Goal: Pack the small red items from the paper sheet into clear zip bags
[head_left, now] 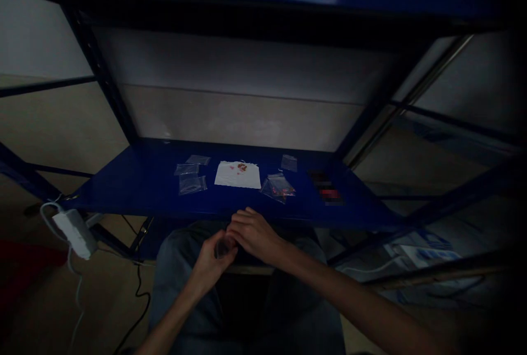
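Both hands meet over my lap, just in front of the blue shelf (135,190). My left hand (212,261) is curled round a small dark thing I cannot make out. My right hand (253,231) lies over it with fingers bent, touching the same thing. On the shelf lies a white paper sheet (234,178) with small red bits (241,167) on it. Left of the sheet are three clear little bags (191,176). Right of it lies a clear bag with red pieces (279,187), and one more clear bag (289,163) behind.
A dark strip with red patches (327,187) lies at the shelf's right. A white power adapter (74,231) with cables hangs at the lower left. Blue rack posts and an upper shelf frame the space. White boxes (420,253) lie on the floor at right.
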{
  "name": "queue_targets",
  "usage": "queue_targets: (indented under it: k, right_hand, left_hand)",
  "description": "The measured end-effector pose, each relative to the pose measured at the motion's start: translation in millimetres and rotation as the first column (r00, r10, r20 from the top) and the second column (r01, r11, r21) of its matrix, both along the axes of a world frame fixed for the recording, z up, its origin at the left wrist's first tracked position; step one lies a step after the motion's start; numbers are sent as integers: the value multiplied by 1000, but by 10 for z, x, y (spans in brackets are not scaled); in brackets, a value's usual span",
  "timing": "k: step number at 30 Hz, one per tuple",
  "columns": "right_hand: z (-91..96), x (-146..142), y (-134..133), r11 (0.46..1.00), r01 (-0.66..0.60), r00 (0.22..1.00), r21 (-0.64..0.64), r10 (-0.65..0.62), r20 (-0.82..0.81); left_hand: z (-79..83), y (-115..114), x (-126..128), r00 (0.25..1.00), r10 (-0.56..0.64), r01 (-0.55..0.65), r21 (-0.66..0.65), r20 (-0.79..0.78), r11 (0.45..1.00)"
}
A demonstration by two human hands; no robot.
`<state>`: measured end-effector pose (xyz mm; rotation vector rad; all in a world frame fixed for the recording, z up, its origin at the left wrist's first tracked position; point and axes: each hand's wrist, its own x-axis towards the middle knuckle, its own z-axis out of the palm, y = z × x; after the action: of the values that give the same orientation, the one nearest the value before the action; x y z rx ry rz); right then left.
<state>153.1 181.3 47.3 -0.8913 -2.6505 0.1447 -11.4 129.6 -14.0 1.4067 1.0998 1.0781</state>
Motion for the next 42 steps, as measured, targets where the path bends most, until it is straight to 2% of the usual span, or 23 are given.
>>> queue_targets:
  k: [2,4,7,10,14,20,23,26,30,34,36,38,40,42]
  right_hand:
    - [46,106,347,989,141,984,42,-135,-120]
    - [71,229,801,943,329,925,45,-312,-218]
    - [44,382,1477,850,527,833,-5,-518,-195]
    - [-45,445,1910,799,600,789,-46,-600,-130]
    - [-164,438,2108,820,571,814,-35,-571,-112]
    - [-294,464,2168,840,536,838,-82,-541,-72]
    - [-357,469,2198,846,519,844,-127,-530,-86]
    - [-388,430,2204,844,519,841,-134,-532,-96]
    - [-346,335,2147,792,587,791,-164,-605,-91]
    - [-184,284,2026,758,623,755,-193,-647,-106]
    - [-61,286,1892,754,618,741,-224,-653,-157]
    - [62,289,1644,781,558,729,-279,-622,-284]
    - [142,277,1240,839,424,715,-341,-541,-443]
    - [137,245,697,882,239,705,-407,-446,-552]
  left_hand:
    - [29,12,-32,1000,3,-3,-24,22,1000]
    - [44,21,-65,999,10,-7,-56,52,998]
    - [21,33,-83,993,52,-37,-139,108,990]
    - [-31,49,-60,983,118,-89,-195,143,977]
    - [-52,75,-29,983,133,-104,-209,129,972]
    - [-9,77,-28,989,76,-43,-246,124,968]
    - [-9,55,-15,994,21,5,-233,111,972]
    - [-35,34,11,995,18,3,-213,98,977]
    - [-56,15,11,999,3,5,-174,47,985]
    - [-12,-8,-57,998,39,-29,-161,55,986]
    - [14,-17,-97,995,75,-66,-144,61,987]
    - [31,-27,-120,993,101,-94,-117,55,989]
    - [41,-46,-112,995,89,-83,-94,53,992]
    - [45,-87,-72,998,18,-13,-88,56,996]
